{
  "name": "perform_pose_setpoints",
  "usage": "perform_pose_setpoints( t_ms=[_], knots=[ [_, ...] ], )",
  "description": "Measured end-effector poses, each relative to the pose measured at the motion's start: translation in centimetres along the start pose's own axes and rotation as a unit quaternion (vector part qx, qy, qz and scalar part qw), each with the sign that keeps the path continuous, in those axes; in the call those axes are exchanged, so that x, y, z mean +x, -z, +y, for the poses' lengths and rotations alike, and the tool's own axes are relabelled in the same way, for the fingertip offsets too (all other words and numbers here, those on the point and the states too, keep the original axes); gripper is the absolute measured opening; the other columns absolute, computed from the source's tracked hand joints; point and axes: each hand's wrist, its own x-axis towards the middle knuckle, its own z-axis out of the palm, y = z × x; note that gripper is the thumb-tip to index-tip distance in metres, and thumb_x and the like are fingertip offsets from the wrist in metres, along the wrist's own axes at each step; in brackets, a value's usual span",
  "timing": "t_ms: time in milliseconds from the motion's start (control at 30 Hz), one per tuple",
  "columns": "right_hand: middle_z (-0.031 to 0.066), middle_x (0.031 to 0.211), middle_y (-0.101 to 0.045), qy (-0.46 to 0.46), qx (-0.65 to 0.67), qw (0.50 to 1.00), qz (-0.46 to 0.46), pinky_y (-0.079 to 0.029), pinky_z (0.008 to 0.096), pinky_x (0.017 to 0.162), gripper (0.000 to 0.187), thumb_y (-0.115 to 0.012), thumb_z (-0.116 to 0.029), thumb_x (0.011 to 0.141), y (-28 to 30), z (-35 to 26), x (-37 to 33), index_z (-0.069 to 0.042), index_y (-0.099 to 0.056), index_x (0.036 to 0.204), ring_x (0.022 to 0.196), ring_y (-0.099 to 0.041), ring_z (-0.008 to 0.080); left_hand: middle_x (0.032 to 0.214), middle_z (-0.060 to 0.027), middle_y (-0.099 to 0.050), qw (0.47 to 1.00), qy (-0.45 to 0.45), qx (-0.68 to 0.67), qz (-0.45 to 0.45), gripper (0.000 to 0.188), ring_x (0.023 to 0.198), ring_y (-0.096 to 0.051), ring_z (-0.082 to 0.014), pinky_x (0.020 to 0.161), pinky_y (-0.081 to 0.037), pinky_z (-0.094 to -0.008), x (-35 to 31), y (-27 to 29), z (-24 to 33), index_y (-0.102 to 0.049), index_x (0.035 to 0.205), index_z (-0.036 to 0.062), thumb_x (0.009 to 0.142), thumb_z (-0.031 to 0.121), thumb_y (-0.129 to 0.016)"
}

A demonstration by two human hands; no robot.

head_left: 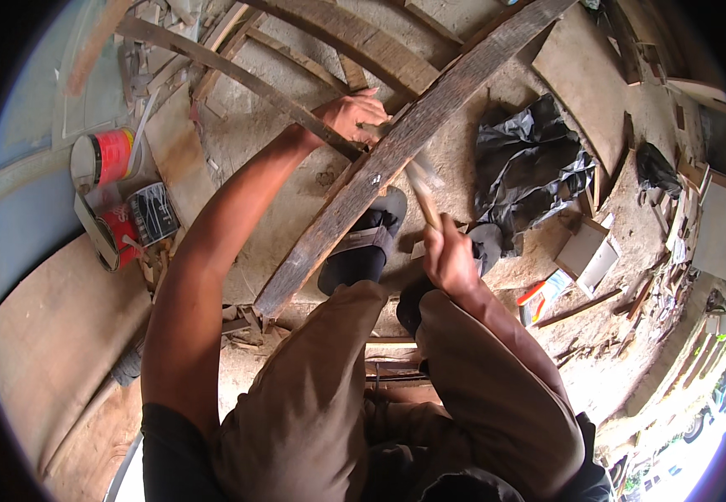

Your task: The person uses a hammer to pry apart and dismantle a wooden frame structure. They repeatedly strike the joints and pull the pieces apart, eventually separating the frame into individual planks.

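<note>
A long, rough wooden beam (342,213) runs slantwise in front of me, joined to thinner curved slats (246,75) on its far side. My left hand (350,115) is at the joint of a slat and the beam, its fingers curled by a small greyish piece that I cannot make out. My right hand (451,255) is wrapped round the wooden handle of a hammer (423,188). The hammer's head is smeared by motion, close to the beam's near edge. Both my feet, in dark sandals (363,238), are below the beam.
A crumpled black plastic sheet (530,163) lies right of the beam. Paint cans (107,157) stand at the left by the wall. An open small box (587,255) and an orange-and-white packet (544,297) lie at the right, among wood scraps.
</note>
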Motion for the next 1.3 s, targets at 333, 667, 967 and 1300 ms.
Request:
perform_pose_setpoints(
  t_ms=[333, 667, 967, 1300],
  knots=[
    [0.025, 0.061, -0.054, -0.182, 0.065, 0.975, -0.107, -0.043, 0.0501, 0.053, 0.031, -0.041, -0.028, 0.102, 0.6, -1.0, 1.1, 0.001, -0.048, 0.092, 0.063, -0.058, 0.0485, 0.11, -0.0131, -0.068, 0.996, -0.035, 0.08, -0.022, 0.053, 0.11, -0.062, -0.0279, 0.116, -0.025, -0.0475, 0.6, 0.4, -0.7, -0.07, 0.108, 0.0049, 0.075, 0.046, -0.073],
    [0.0243, 0.062, -0.056, -0.167, 0.054, 0.977, -0.121, -0.045, 0.0519, 0.053, 0.026, -0.049, -0.024, 0.099, -0.2, 0.3, 0.4, 0.001, -0.047, 0.091, 0.061, -0.058, 0.0486, 0.108, -0.0117, -0.068, 0.97, -0.11, 0.215, -0.039, 0.048, 0.108, -0.062, -0.0267, 0.113, -0.026, -0.0516, 0.5, 0.2, -0.4, -0.07, 0.108, 0.0071, 0.074, 0.04, -0.075],
    [0.0211, 0.063, -0.055, -0.171, 0.093, 0.975, -0.11, -0.045, 0.0456, 0.051, 0.034, -0.041, -0.031, 0.102, 0.2, -0.9, 0.0, 0.001, -0.049, 0.092, 0.058, -0.059, 0.0434, 0.108, -0.0092, -0.068, 0.986, -0.08, 0.142, -0.033, 0.045, 0.108, -0.062, -0.0258, 0.113, -0.028, -0.0503, 0.2, 0.3, -1.7, -0.07, 0.107, 0.0094, 0.072, 0.036, -0.078],
    [0.0213, 0.062, -0.057, -0.223, 0.057, 0.968, -0.099, -0.044, 0.0476, 0.055, 0.045, -0.034, -0.038, 0.103, 1.0, 0.3, 0.7, 0.0, -0.051, 0.087, 0.059, -0.06, 0.043, 0.108, -0.0068, -0.069, 0.998, 0.051, -0.041, -0.026, 0.041, 0.109, -0.062, -0.0239, 0.114, -0.027, -0.0498, 0.3, 0.3, -0.9, -0.071, 0.103, 0.0115, 0.072, 0.039, -0.077]
  ],
)
